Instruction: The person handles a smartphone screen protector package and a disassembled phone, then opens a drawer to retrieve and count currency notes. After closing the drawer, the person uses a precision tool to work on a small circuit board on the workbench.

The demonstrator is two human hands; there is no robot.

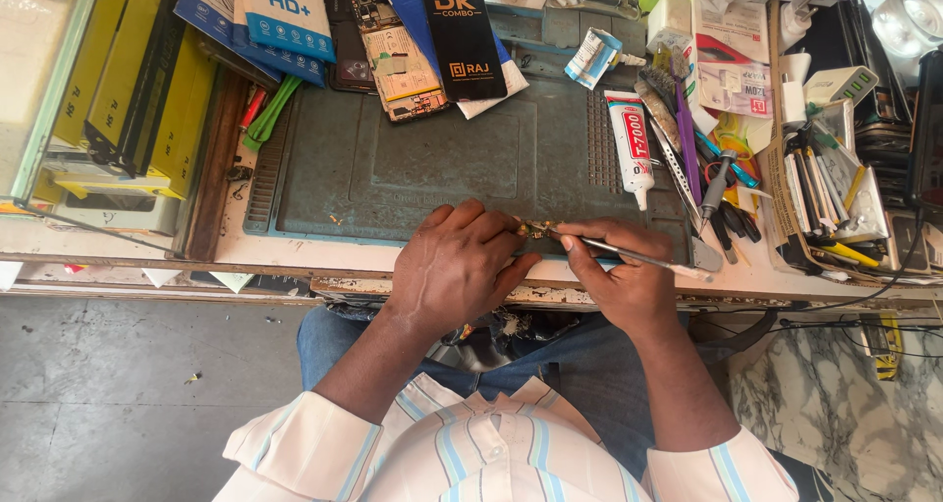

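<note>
Cluttered repair mat (413,168), glue tube (629,143) nearby, left hand (454,266) pinching small part (535,231), right hand (619,276) gripping tweezers (638,257).

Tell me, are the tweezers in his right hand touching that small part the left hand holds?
Touching. The head view shows the tweezers tip meeting the small part pinched by the left hand; right hand grips them.

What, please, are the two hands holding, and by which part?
The right hand grips metal tweezers near their front end. The left hand pinches a small brownish part at its fingertips; its exact hold cannot be told.
</note>
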